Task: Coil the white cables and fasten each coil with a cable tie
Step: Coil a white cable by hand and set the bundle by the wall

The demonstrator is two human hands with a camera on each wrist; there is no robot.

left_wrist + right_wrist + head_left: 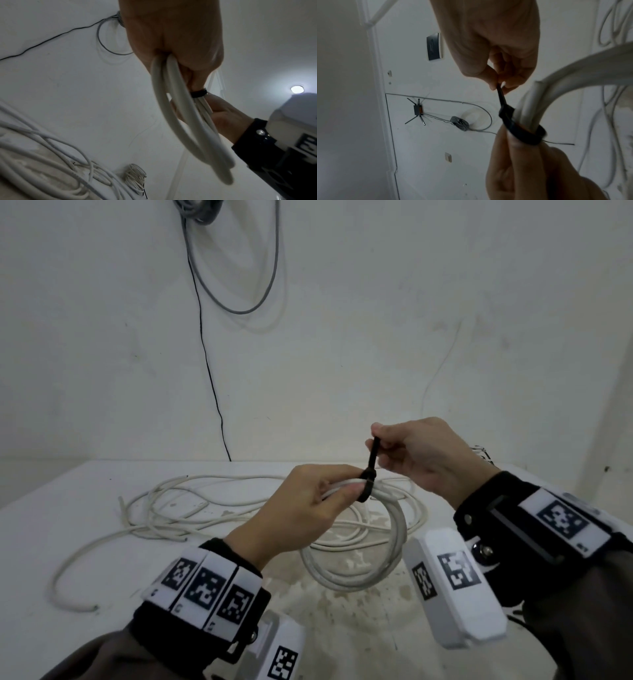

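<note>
Now | left hand (pixel 301 508) fingers grip coil (pixel 383 529); right hand (pixel 418 457) fingers pinch tie tail (pixel 373 453)

Left hand (pixel 301 508): fingers curled, gripping, thumb forward.
Right hand (pixel 421 457): raised just beside it, thumb and forefinger pinching.

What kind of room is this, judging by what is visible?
Probably a plain utility or work room. A white table stands against a bare white wall, loose white cables lie on it, and a router is mounted on the wall.
</note>
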